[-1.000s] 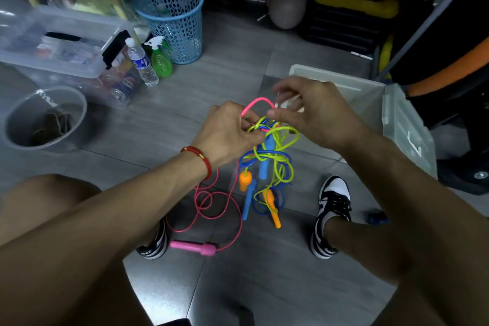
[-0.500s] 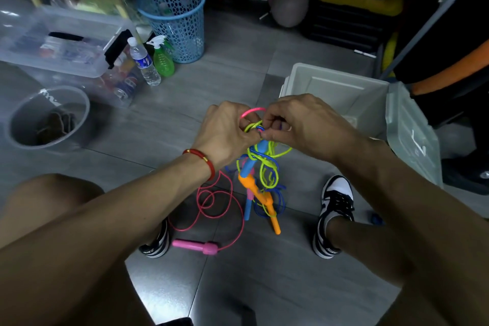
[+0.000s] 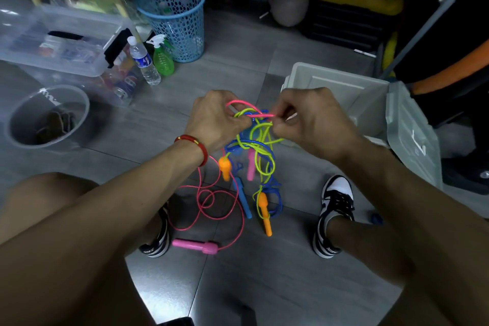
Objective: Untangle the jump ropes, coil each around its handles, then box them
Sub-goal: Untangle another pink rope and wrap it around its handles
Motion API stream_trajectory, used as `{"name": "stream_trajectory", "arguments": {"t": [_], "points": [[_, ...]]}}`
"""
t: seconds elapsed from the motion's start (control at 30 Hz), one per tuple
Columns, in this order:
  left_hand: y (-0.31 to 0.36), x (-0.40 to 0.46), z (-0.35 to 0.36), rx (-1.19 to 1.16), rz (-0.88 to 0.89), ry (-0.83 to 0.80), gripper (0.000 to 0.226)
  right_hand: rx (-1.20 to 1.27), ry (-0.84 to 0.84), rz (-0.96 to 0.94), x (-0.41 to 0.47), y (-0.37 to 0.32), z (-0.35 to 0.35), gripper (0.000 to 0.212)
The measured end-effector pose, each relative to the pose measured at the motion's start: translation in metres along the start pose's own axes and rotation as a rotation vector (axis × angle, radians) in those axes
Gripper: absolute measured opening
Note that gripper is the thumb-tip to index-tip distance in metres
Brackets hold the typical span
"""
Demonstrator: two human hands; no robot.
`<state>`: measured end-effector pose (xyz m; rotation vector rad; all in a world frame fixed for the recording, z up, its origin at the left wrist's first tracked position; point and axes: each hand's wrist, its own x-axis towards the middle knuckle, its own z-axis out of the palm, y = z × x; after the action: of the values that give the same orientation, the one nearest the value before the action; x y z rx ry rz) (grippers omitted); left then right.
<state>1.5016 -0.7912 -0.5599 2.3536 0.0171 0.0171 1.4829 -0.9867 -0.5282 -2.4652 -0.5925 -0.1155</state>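
The fingertips of the left hand [image 3: 215, 120] were hidden behind the knot of ropes [image 3: 254, 135], so which strands were gripped there could not be told, and the pinch of the right hand [image 3: 308, 124] was partly masked by its own curled fingers. The blue handle [image 3: 242, 200] was half covered by crossing cord, and the pink cord [image 3: 211, 201] was lost from sight behind the left wrist. The clear storage bin [image 3: 60, 42] at the left was smeared by blur, its contents unreadable, while the grey box [image 3: 344, 87] was cut across by the right forearm.
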Motion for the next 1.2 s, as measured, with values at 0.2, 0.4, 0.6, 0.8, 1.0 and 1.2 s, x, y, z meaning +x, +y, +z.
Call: {"name": "stream_trajectory", "arguments": {"t": [0.2, 0.4, 0.6, 0.8, 1.0, 1.2], "points": [[-0.004, 0.002, 0.004, -0.167, -0.013, -0.161, 0.007, 0.468, -0.296, 0.234, 0.001, 0.007, -0.012, 0.019], [-0.009, 0.001, 0.007, -0.163, -0.038, -0.260, 0.037, -0.073, -0.195, -0.028, 0.002, 0.005, -0.005, 0.027], [-0.015, 0.004, -0.004, -0.072, -0.078, -0.286, 0.026, 0.968, -0.106, 0.231, -0.002, -0.006, -0.029, 0.026], [-0.009, -0.001, 0.003, -0.101, 0.011, -0.330, 0.027, 0.282, -0.147, 0.169, -0.003, 0.000, -0.009, 0.037], [-0.007, -0.004, 0.005, -0.276, -0.023, -0.348, 0.012, -0.272, -0.205, 0.105, -0.002, 0.003, 0.001, 0.031], [-0.003, -0.007, 0.006, -0.382, -0.137, -0.343, 0.010, -0.273, -0.129, -0.091, 0.000, 0.004, 0.003, 0.024]]}}
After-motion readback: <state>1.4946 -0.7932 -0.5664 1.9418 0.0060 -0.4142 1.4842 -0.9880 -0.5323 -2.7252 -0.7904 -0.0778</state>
